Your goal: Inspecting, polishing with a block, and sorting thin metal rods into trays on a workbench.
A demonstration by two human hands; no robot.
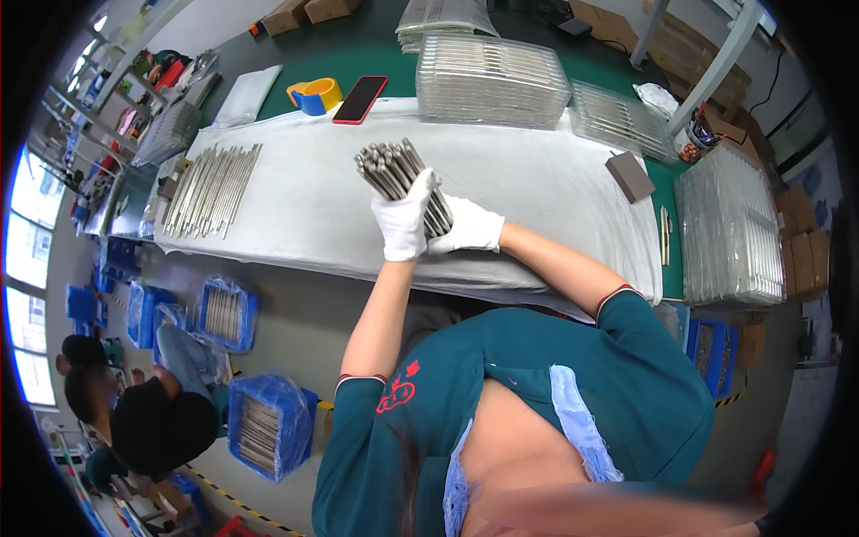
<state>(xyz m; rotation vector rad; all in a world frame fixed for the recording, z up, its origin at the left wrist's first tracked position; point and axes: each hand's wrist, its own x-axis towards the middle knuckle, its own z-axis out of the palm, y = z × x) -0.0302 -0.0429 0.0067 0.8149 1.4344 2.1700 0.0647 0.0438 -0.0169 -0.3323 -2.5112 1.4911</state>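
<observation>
A thick bundle of slim metal rods (391,168) is held tilted above the white cloth (313,192), its rod ends toward the far left. My left hand (403,219), in a white glove, wraps round the bundle's middle. The gloved right hand (470,226) closes on the lower end of the same bundle, and part of its fingers is hidden behind the rods. More metal rods (212,192) lie side by side in a loose row on the cloth at the left.
Clear plastic trays (492,80) of rods stand stacked at the back, with another stack (729,228) at the right. A phone (361,99), a tape roll (315,95) and a grey block (630,177) lie on the table. Blue crates (268,425) and a seated person (161,421) are on the floor, left.
</observation>
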